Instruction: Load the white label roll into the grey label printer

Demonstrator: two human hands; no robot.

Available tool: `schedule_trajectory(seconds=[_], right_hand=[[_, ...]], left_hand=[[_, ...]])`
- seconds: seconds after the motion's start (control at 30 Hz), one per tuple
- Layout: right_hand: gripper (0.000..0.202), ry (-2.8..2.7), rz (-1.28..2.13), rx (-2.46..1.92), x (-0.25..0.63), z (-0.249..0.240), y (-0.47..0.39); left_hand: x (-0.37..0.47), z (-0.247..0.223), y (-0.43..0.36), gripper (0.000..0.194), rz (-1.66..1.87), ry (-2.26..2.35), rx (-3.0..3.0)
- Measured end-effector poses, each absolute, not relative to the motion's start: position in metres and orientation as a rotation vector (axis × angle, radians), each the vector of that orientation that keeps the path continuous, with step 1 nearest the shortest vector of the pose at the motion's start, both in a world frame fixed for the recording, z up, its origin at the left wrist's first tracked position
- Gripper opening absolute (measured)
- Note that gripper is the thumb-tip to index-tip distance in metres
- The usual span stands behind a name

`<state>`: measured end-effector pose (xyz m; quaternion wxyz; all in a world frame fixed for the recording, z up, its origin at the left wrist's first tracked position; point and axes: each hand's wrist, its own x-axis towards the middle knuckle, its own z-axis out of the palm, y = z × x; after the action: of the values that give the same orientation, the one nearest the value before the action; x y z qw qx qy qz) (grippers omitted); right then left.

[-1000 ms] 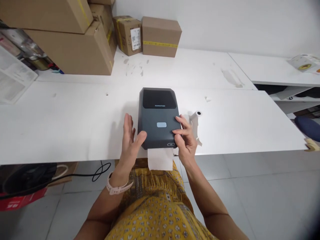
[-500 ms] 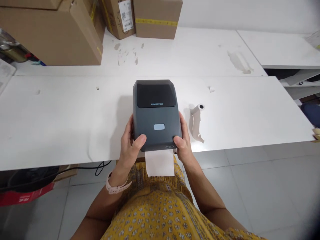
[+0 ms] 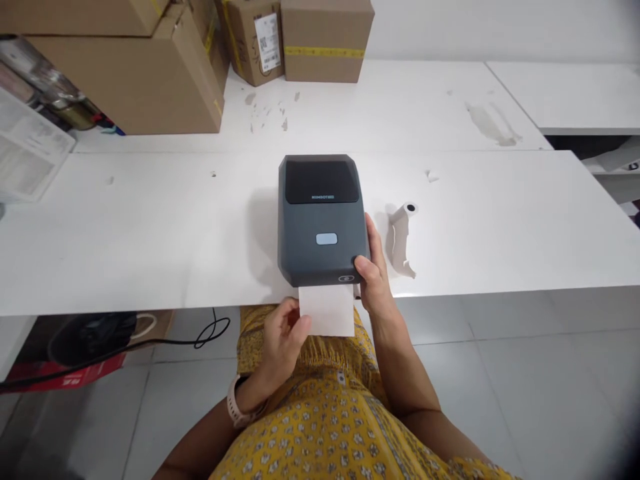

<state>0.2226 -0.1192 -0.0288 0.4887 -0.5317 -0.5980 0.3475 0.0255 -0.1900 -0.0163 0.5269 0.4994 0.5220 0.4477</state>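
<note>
A dark grey label printer (image 3: pixel 324 223) with a glossy black window and a pale blue button sits near the front edge of the white table. White paper (image 3: pixel 330 313) sticks out of its front and hangs past that edge. My right hand (image 3: pixel 375 280) grips the printer's front right corner, thumb on top and fingers along the side. At the paper's left edge, my left hand (image 3: pixel 285 337) is closed, its thumb over the paper and its other fingers partly hidden. A small white paper roll (image 3: pixel 401 237), partly unrolled with a torn end, lies right of the printer.
Cardboard boxes (image 3: pixel 175 87) stand at the back left. A clear plastic container (image 3: pixel 30 150) is at the far left. Small paper scraps (image 3: pixel 431 176) lie on the table (image 3: pixel 500 227). A black cable (image 3: pixel 203 337) hangs below its front edge.
My left hand has left the printer's left side and moved down to the paper. My right hand still holds the printer. The camera view has shifted slightly.
</note>
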Motion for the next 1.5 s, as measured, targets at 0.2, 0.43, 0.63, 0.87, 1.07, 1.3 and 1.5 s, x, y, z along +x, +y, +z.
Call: schedule_trajectory(seconds=[0.2,0.43,0.63,0.87,1.07,1.3,1.5], right_hand=[[0.089,-1.474,0.873,-1.274,0.225,-0.026,-0.119],[0.078,-1.485,0.780,-1.312,0.221,-0.017,-0.125],[0.045,-1.797,0.030,-1.413,0.215,0.027,-0.140],[0.046,-2.072,-0.236,-1.389,0.211,0.051,-0.127],[0.046,-2.209,-0.169,-1.281,0.213,0.059,-0.108],[0.031,-1.976,-0.021,-1.283,0.214,0.023,-0.121],[0.056,-1.346,0.518,-1.222,0.197,-0.025,-0.142]], left_hand=[[0.029,0.002,-0.181,0.050,0.777,1.121,0.940],[0.028,-0.005,-0.178,0.054,0.747,1.102,0.977],[0.012,-0.006,-0.170,0.050,1.204,1.263,1.515],[0.010,-0.006,-0.139,0.094,1.501,1.285,1.917],[0.016,-0.001,-0.129,0.116,1.275,1.250,1.864],[0.021,-0.010,-0.135,0.114,1.167,1.183,1.601],[0.022,-0.019,-0.137,0.092,1.228,1.102,1.497]])
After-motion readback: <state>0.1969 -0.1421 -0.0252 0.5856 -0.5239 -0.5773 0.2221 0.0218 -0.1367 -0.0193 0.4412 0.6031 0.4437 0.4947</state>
